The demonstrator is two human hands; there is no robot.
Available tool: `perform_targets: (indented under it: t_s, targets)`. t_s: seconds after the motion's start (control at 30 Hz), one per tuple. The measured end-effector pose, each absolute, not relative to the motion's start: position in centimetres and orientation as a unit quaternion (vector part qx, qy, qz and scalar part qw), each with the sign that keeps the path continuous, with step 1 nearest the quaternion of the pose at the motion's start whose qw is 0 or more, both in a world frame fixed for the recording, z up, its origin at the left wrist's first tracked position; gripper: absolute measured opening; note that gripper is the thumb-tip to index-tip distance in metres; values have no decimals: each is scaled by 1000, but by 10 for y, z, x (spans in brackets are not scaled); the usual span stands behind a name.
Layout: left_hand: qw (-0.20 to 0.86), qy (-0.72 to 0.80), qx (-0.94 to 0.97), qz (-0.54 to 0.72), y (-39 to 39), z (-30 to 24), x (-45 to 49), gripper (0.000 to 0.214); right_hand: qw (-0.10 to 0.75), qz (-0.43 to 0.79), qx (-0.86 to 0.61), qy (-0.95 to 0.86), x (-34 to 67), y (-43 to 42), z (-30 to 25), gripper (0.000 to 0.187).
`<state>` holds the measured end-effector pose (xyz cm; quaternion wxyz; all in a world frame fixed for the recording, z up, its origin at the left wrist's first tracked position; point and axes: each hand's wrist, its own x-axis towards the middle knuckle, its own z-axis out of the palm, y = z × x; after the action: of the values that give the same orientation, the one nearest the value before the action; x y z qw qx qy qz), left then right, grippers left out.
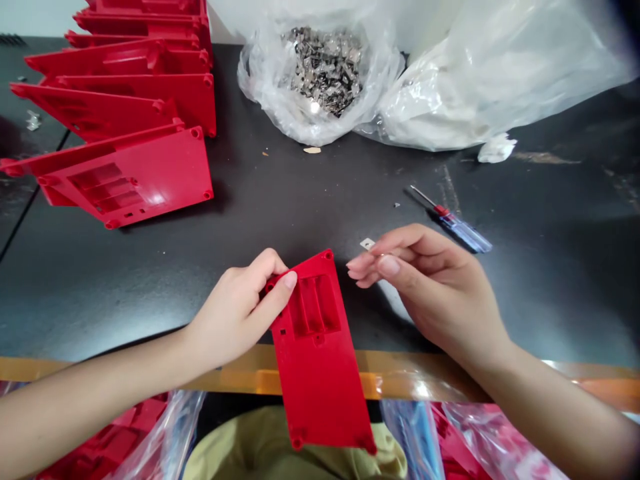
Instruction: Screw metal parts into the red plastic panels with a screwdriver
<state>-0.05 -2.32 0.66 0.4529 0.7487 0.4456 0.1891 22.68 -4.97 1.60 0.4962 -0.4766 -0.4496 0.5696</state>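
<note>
Closest to you, below the desk edge, lies an olive-green cloth (295, 450), with clear plastic bags of red parts on either side of it: the left bag (165, 427) and the right bag (413, 433).

Your left hand (235, 313) is closed on the upper corner of a red plastic panel (315, 360), with the thumb across its front. The panel is tilted and reaches out over the orange desk edge (400, 377), its lower end above the cloth. Your right hand (430, 287) is empty as far as can be seen, its fingertips (360, 267) drawn into a narrow pinch just beside the panel. Just beyond them, a small metal clip (367, 244) lies on the dark desk (280, 220).

Farther right lies a small screwdriver (453, 220) with a red collar and clear blue handle. Up to the left, a row of red panels (125, 133) stands overlapping, each leaning on the next. At the top, a clear plastic bag (260, 73) holds a heap of metal clips (325, 70), beside a large white plastic sheet (490, 87) and a crumpled white scrap (495, 150).
</note>
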Motion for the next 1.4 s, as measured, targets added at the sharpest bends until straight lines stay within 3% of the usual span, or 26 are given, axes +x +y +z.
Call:
perform_targets:
  t_s: [0.37,0.5,0.63,0.73,1.03,1.23,1.4]
  targets:
    - [473,417,756,174,-26,5,-2,25,521,427,-537,-508,228,-53,14,3]
    - [472,395,772,155,-27,3,-2,27,563,449,-526,-452,228,-52,12,11]
    - [444,375,803,133,-27,3,-1,26,561,444,-520,-467,227,-52,13,18]
    - [432,373,810,134,-26,4,0,25,547,510,-506,-429,224,-51,15,25]
    - [518,407,740,132,-23,5,-2,30,496,584,-534,-358,223,-45,15,38]
    - [528,405,735,132,-22,6,0,30,422,633,-511,-399,227,-42,11,24]
    - [534,406,730,130,-21,7,-1,30,434,629,-494,-414,230,-42,11,18]
